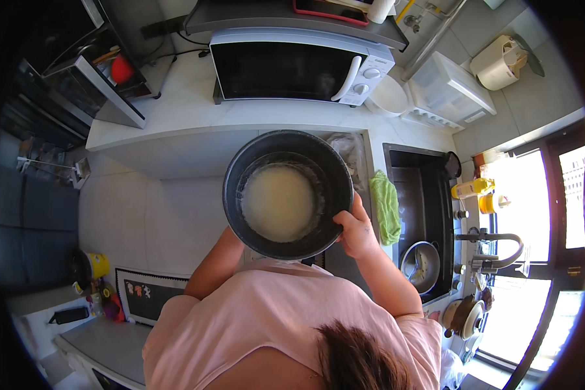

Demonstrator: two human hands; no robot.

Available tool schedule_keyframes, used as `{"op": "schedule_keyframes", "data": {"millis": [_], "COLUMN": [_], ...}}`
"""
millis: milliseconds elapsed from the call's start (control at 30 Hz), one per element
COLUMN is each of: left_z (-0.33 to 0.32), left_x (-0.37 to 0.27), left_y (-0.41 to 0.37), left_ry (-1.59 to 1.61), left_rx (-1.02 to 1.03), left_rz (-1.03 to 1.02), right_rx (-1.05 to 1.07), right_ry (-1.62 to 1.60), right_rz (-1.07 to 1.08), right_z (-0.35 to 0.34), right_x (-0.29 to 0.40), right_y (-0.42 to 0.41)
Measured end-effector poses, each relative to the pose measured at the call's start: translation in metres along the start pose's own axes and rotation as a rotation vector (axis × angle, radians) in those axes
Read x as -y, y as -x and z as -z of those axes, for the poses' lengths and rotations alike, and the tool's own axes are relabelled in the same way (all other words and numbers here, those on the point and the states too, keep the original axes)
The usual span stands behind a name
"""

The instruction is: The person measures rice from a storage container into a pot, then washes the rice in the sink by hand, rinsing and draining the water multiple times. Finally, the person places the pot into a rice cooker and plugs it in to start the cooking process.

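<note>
A round dark cooking pot (235, 195) is held up in front of my chest, its open top facing the camera. Cloudy, whitish liquid (280, 202) lies in it, with pale residue on the inner wall. My right hand (358, 228) grips the pot's right side, the thumb over the rim and fingers against the outside. On the pot's lower left side, my left forearm (219, 261) reaches under the rim; the left hand itself is hidden behind the pot.
Beyond the pot, a microwave oven (282, 70) stands on the white counter (185, 114). To the right are a green cloth (385, 209), a dark sink (409, 195) holding a metal bowl (420, 268), and a curved faucet (509, 241). An open cabinet-like door (95, 90) juts out at upper left.
</note>
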State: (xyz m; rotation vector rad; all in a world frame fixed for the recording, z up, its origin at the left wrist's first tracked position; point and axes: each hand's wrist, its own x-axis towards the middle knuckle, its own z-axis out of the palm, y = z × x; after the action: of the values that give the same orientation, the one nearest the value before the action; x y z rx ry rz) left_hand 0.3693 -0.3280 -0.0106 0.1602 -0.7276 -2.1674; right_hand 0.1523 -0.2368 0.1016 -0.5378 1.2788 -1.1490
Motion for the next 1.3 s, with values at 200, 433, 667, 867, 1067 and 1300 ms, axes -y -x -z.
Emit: {"op": "schedule_keyframes", "data": {"millis": [200,433,667,867,1067,1300], "left_z": [0.044,-0.032,-0.038,-0.052,-0.073,-0.032], "left_x": [-0.03,-0.086,-0.084,-0.106,-0.122,-0.128], "left_y": [0.039,0.043,0.048,0.024,0.028,0.057], "left_ry": [-0.506,-0.842,-1.004,-0.831,-1.007,-1.424], "left_rx": [-0.439,-0.202,-0.483,-0.592,-0.525,-0.575], "left_rz": [-0.215,-0.053,0.049,0.47,0.488,0.07], "right_rx": [-0.04,0.021,0.129,0.286,0.423,0.452], "right_ry": [-0.065,0.018,0.16,0.176,0.19,0.27], "right_rz": [-0.046,-0.059,-0.01,-0.06,-0.128,-0.071], "right_z": [0.005,0.017,0.02,0.023,0.026,-0.027], "right_x": [0.012,0.006,0.025,0.029,0.037,0.06], "right_y": [-0.003,-0.021,-0.04,-0.069,-0.1,-0.106]}}
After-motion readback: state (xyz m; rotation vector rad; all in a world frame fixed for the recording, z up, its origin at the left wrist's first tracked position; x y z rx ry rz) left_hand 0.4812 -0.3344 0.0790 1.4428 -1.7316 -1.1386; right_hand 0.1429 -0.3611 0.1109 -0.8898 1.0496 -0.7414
